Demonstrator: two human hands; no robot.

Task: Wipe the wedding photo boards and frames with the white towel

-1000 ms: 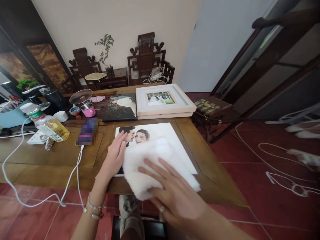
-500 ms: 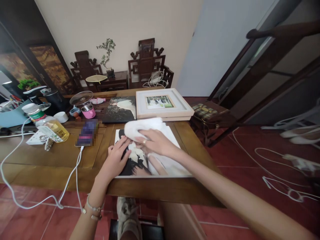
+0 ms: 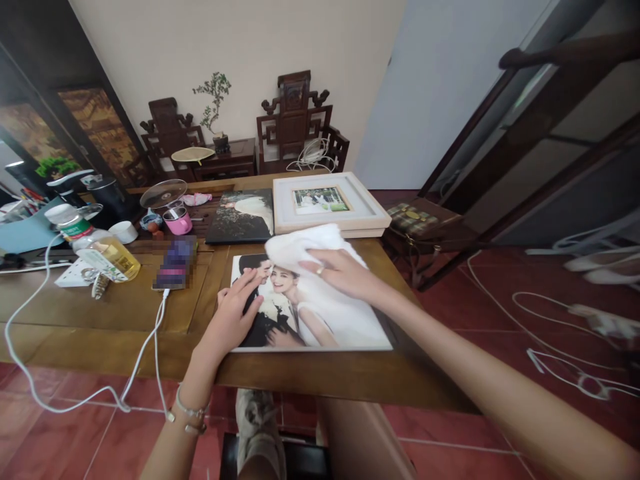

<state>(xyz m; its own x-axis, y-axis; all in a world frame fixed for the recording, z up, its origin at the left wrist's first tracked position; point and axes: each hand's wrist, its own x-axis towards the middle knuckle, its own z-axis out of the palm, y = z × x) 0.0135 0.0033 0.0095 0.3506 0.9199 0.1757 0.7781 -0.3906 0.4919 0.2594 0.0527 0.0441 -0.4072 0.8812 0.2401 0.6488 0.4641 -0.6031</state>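
Observation:
A wedding photo panel [image 3: 320, 327] lies flat near the front edge of the wooden table. My left hand [image 3: 237, 308] rests on its left side, fingers stretched over the printed picture. At the panel's upper right, my right hand [image 3: 340, 272] grips a folded white cloth [image 3: 305, 245] and presses it on the surface. The cloth covers part of the panel's top edge. Just behind lie a dark photo panel [image 3: 235, 220] and a pale wooden picture frame [image 3: 330, 223] holding a small photo.
On the left stand an oil-coloured bottle [image 3: 110, 257], a pink cup [image 3: 179, 221] and a phone [image 3: 174, 263] with a white cable [image 3: 155, 327] hanging off the table edge. A plaid bag [image 3: 413, 223] sits beyond the table's right end.
My right hand and the cloth have slid right across the panel, uncovering the faces in the picture. My left hand has stayed in place.

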